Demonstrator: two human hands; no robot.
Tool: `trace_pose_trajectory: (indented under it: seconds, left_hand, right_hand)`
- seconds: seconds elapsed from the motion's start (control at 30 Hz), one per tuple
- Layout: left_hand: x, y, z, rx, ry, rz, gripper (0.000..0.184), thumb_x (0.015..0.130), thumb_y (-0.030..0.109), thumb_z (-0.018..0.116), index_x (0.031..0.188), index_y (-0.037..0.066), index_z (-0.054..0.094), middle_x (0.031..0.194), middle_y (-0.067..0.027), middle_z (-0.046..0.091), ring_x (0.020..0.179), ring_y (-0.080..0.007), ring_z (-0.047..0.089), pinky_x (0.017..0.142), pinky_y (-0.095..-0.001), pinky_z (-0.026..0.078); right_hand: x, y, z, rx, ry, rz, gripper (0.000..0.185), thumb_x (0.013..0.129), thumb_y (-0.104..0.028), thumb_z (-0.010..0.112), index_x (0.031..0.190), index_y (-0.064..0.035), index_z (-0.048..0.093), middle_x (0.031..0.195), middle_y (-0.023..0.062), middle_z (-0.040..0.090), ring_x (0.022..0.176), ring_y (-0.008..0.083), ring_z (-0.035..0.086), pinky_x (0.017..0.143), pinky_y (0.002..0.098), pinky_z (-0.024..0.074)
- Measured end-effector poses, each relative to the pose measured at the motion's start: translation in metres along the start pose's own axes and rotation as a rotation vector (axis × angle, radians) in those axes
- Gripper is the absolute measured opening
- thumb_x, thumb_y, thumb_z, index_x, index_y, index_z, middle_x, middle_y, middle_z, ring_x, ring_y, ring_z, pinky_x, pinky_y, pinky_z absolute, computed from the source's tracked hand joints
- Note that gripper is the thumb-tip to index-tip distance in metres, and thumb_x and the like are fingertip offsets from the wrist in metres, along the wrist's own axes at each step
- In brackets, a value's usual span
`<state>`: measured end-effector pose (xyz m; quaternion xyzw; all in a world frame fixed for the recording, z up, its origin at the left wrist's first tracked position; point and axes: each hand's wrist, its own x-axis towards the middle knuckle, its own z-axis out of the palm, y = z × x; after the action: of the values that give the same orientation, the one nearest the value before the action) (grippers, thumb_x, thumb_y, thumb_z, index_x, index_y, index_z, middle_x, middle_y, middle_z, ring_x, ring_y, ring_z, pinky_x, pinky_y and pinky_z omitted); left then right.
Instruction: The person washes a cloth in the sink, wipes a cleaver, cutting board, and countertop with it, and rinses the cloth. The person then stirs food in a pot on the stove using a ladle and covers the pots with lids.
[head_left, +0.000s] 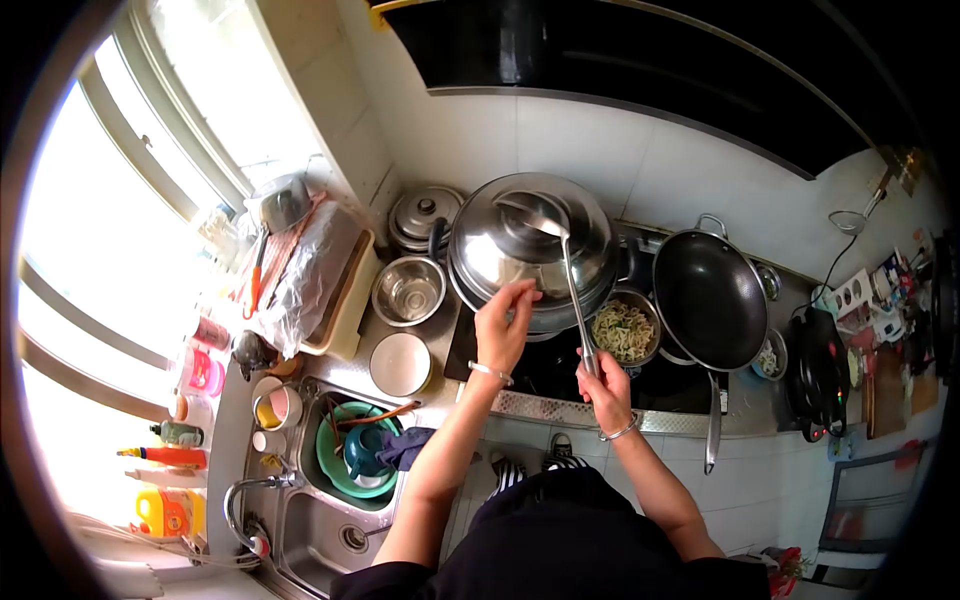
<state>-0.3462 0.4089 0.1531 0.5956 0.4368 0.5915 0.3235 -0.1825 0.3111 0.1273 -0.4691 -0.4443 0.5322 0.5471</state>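
Observation:
My right hand is closed round the handle of a long metal ladle, whose head is over the large domed steel lid. Close to the front of that lid is my left hand, its fingers bent and bunched; whether anything is between them is too small to tell. A small pot of noodles with green bits stands just behind my right hand. To its right rests a black wok. Left of the lid are a steel bowl and a white bowl.
At the left is a double sink with a green basin in it and a faucet. The wok's handle sticks out past the counter's front edge. A range hood hangs above the stove.

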Motion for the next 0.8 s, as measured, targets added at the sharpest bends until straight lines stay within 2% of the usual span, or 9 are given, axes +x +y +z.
trace_pose_trajectory:
  seconds: [0.1,0.2,0.27,0.57,0.63,0.67,0.7,0.77,0.8]
  left_hand:
    - [0.035,0.001,0.021,0.110,-0.068,0.002,0.018,0.086,0.005,0.059,0.103,-0.002,0.062,0.086,-0.0116,0.068,0.077,-0.0124,0.065,0.069,-0.0245,0.050]
    - [0.051,-0.027,0.046,-0.091,-0.083,-0.037,0.019,0.087,0.005,0.059,0.104,-0.003,0.060,0.088,-0.0096,0.068,0.077,-0.0119,0.064,0.069,-0.0233,0.049]
    - [0.049,-0.034,0.056,-0.266,-0.134,-0.180,0.020,0.088,0.006,0.059,0.106,-0.003,0.060,0.089,-0.0074,0.068,0.077,-0.0109,0.064,0.069,-0.0220,0.049]
    - [0.043,-0.047,0.066,-0.134,-0.138,-0.218,0.017,0.086,0.008,0.061,0.101,-0.001,0.063,0.082,-0.0058,0.067,0.075,-0.0089,0.063,0.067,-0.0224,0.049]
    - [0.056,-0.047,0.062,0.130,-0.097,-0.050,0.019,0.082,0.006,0.063,0.100,0.001,0.063,0.082,-0.0069,0.066,0.071,-0.0134,0.062,0.064,-0.0257,0.049]
    - [0.069,-0.049,0.060,0.227,-0.064,0.084,0.022,0.079,0.005,0.064,0.100,0.002,0.063,0.088,-0.0103,0.063,0.073,-0.0201,0.061,0.063,-0.0290,0.048]
    - [0.080,-0.047,0.057,0.364,-0.053,0.118,0.028,0.077,0.006,0.065,0.105,0.004,0.062,0.100,-0.0115,0.061,0.086,-0.0257,0.060,0.072,-0.0330,0.049]
    - [0.109,-0.062,0.056,0.663,0.029,0.362,0.038,0.073,0.014,0.069,0.110,0.008,0.060,0.109,-0.0101,0.058,0.097,-0.0287,0.056,0.082,-0.0376,0.046]
    - [0.120,-0.065,0.056,0.663,0.029,0.364,0.038,0.073,0.014,0.069,0.110,0.008,0.060,0.109,-0.0101,0.058,0.097,-0.0287,0.056,0.082,-0.0376,0.046]
  right_hand:
    - [0.006,-0.004,-0.005,0.164,0.021,0.050,0.026,0.088,-0.010,0.055,0.111,0.0011,0.053,0.073,-0.0018,0.049,0.055,0.0040,0.044,0.048,0.0183,0.0356]
    - [0.012,-0.006,-0.006,0.295,0.034,0.107,0.023,0.089,-0.012,0.053,0.109,0.0006,0.052,0.071,-0.0015,0.047,0.051,0.0042,0.043,0.043,0.0186,0.0339]
    - [0.017,-0.011,-0.007,0.371,0.042,0.167,0.021,0.089,-0.012,0.053,0.107,0.0006,0.051,0.069,-0.0009,0.044,0.050,0.0042,0.041,0.041,0.0190,0.0318]
    - [0.042,-0.010,-0.015,0.479,0.013,0.235,0.017,0.091,-0.015,0.055,0.102,-0.0025,0.052,0.070,-0.0015,0.045,0.048,0.0036,0.040,0.040,0.0189,0.0302]
    - [0.048,-0.011,-0.015,0.494,0.009,0.237,0.017,0.091,-0.015,0.055,0.102,-0.0025,0.053,0.070,-0.0013,0.046,0.048,0.0036,0.040,0.040,0.0190,0.0301]
    - [0.051,-0.011,-0.015,0.507,0.005,0.240,0.017,0.091,-0.015,0.055,0.102,-0.0025,0.053,0.070,-0.0011,0.046,0.048,0.0037,0.040,0.040,0.0191,0.0300]
    - [0.054,-0.012,-0.015,0.509,0.007,0.239,0.017,0.091,-0.015,0.055,0.102,-0.0025,0.053,0.070,-0.0011,0.046,0.048,0.0037,0.040,0.040,0.0191,0.0300]
    - [0.058,-0.015,-0.016,0.515,-0.010,0.235,0.017,0.091,-0.015,0.054,0.103,-0.0027,0.053,0.070,-0.0009,0.046,0.047,0.0039,0.040,0.039,0.0194,0.0299]
    - [0.060,-0.016,-0.017,0.515,-0.010,0.233,0.017,0.091,-0.015,0.054,0.103,-0.0027,0.053,0.070,-0.0009,0.046,0.047,0.0039,0.040,0.039,0.0194,0.0299]
